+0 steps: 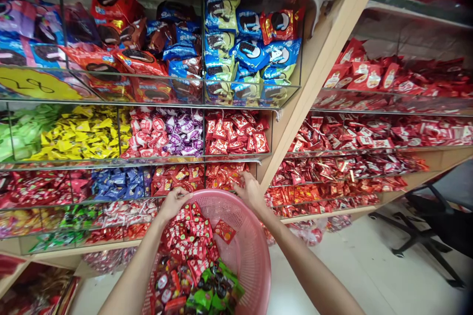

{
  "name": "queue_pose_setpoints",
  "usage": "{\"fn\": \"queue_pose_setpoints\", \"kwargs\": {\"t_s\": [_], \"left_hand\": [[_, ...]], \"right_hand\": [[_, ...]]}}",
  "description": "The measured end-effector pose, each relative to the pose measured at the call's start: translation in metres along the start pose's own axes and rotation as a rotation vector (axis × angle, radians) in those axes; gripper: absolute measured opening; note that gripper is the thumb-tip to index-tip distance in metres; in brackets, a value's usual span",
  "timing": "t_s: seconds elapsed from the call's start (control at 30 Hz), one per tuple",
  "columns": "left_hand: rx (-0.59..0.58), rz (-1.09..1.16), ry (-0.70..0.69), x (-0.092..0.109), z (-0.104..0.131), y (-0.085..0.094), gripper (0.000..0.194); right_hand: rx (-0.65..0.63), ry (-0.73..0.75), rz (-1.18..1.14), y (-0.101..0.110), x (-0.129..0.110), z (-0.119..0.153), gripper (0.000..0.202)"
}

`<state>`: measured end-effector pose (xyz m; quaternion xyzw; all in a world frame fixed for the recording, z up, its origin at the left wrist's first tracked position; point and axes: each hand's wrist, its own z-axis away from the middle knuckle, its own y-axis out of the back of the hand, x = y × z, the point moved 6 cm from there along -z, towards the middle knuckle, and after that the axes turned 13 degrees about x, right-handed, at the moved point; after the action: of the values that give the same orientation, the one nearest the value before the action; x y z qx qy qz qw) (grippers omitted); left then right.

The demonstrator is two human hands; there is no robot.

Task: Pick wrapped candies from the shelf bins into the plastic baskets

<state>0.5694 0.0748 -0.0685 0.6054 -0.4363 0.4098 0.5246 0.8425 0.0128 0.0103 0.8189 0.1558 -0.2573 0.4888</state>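
Note:
A pink perforated plastic basket (254, 256) is tilted against the lower shelves, below my two hands. My left hand (176, 204) is closed on its far left rim. Beyond the far right rim, my right hand (250, 191) is at a compartment of red-orange wrapped candies (225, 171), its thumb and fingers apart with nothing visible between them. Inside the basket are red patterned candy packets (190, 234), green-wrapped candies (218, 288) and dark-red wrapped sweets (170, 280). One loose red packet (224, 232) rests on the inner wall.
Glass-fronted shelves hold yellow candies (83, 133), purple-and-white candies (184, 133) and cookie packets (251, 54). A wooden upright (314, 69) divides them from red candies (369, 76) at right. A black office chair (439, 216) stands on the pale floor (343, 266).

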Motion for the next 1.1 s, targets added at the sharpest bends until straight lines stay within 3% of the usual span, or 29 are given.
{"fn": "queue_pose_setpoints", "kwargs": {"t_s": [0.13,0.27,0.47,0.6,0.73,0.9,1.0,1.1], "left_hand": [[0.012,-0.024,-0.014,0.001,0.001,0.001,0.039],[0.0,-0.025,-0.01,0.005,0.002,0.001,0.038],[-0.011,-0.027,-0.013,0.009,0.003,0.002,0.04],[-0.014,-0.045,-0.024,0.006,0.002,0.003,0.039],[-0.009,-0.075,-0.045,0.001,-0.001,0.004,0.038],[-0.01,-0.044,-0.034,0.002,0.0,0.004,0.037],[-0.012,-0.027,0.0,0.004,0.001,0.004,0.038],[-0.014,-0.03,-0.004,0.003,0.001,0.004,0.038]], "right_hand": [[-0.206,0.133,0.079,-0.011,-0.037,0.037,0.031],[-0.377,0.263,0.33,-0.039,-0.045,0.068,0.037],[-0.418,0.489,0.563,-0.082,-0.034,0.089,0.044],[-0.38,0.48,0.557,-0.097,-0.028,0.096,0.038],[-0.396,0.406,0.464,-0.083,-0.038,0.088,0.045],[-0.287,0.308,0.275,-0.036,-0.052,0.037,0.028],[-0.149,0.16,0.223,-0.015,-0.032,0.001,0.026],[-0.094,0.005,0.271,-0.014,0.001,-0.018,0.022]]}}
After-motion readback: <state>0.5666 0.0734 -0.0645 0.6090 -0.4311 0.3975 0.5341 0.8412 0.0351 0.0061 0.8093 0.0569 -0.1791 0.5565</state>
